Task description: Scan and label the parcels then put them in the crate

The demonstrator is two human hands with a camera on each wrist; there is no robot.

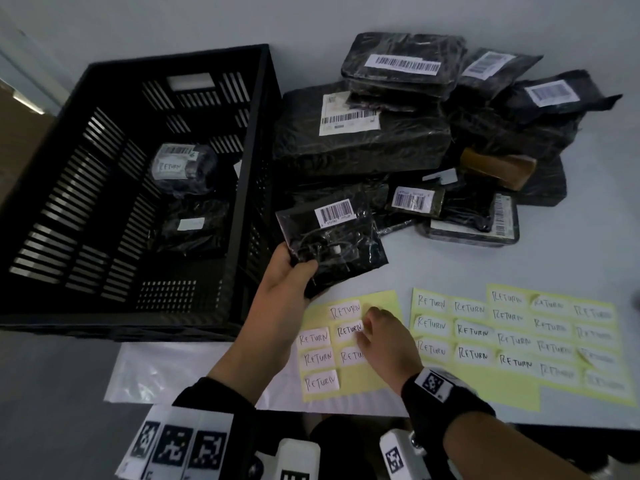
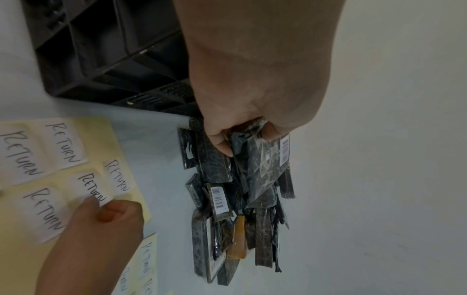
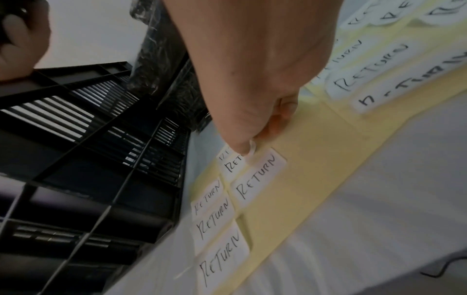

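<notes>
At the left of the frame stood the black slatted plastic crate [image 1: 138, 188], two wrapped parcels already lying inside. Just beside its near right corner, at centre frame, the left hand [image 1: 280, 289] held a small flat black-wrapped parcel [image 1: 332, 244] by its lower edge, fingers curled round it, barcode up. Below centre, the right hand [image 1: 388, 337] pinched the corner of a white handwritten RETURN sticker [image 1: 349, 330] on the yellow backing sheet [image 1: 384, 299]. Labelling seemed in hand; next, the sticker probably needs peeling free and pressing onto the parcel. The crate wall crowded the left; open table [image 1: 450, 268] lay between the sheets and the parcel pile [image 1: 433, 133] at upper right.
</notes>
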